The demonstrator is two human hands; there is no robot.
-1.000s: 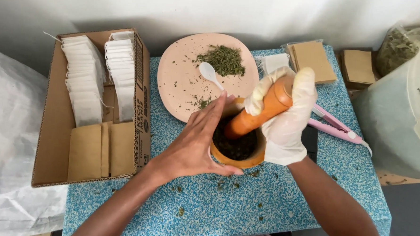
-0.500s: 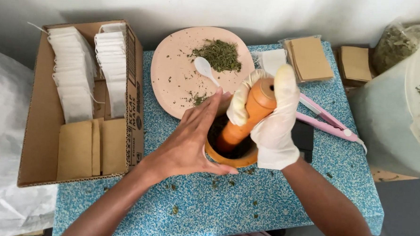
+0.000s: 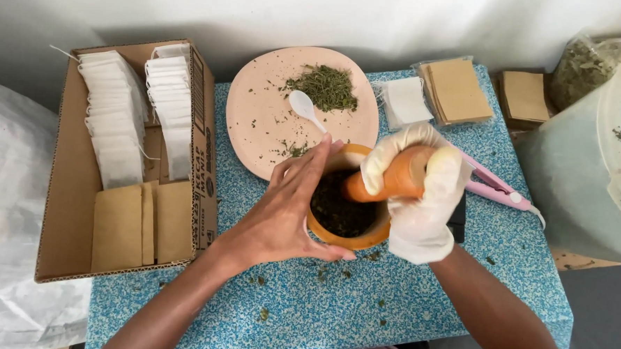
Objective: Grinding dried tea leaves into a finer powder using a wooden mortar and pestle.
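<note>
An orange mortar (image 3: 350, 233) stands on the blue speckled table (image 3: 402, 311), with dark crushed herbs inside. My bare left hand (image 3: 288, 208) cups the mortar's left side, fingers spread along its rim. My right hand (image 3: 421, 193), in a white glove, grips an orange pestle (image 3: 387, 181) that leans down into the bowl from the right. Just behind sits a pink plate (image 3: 257, 116) with a pile of dried green herbs (image 3: 325, 88) and a white spoon (image 3: 306, 108).
A cardboard box (image 3: 64, 219) at left holds rows of white tea bags and brown envelopes. Stacks of white and brown sachets (image 3: 454, 90) lie at the back right. A pink tool (image 3: 498, 190) lies right of the mortar, near a large white bucket (image 3: 583, 172). Herb crumbs dot the table.
The pestle has tipped from near upright to a low slant, handle toward the right. My left hand stays on the mortar. The camera view has shifted a little.
</note>
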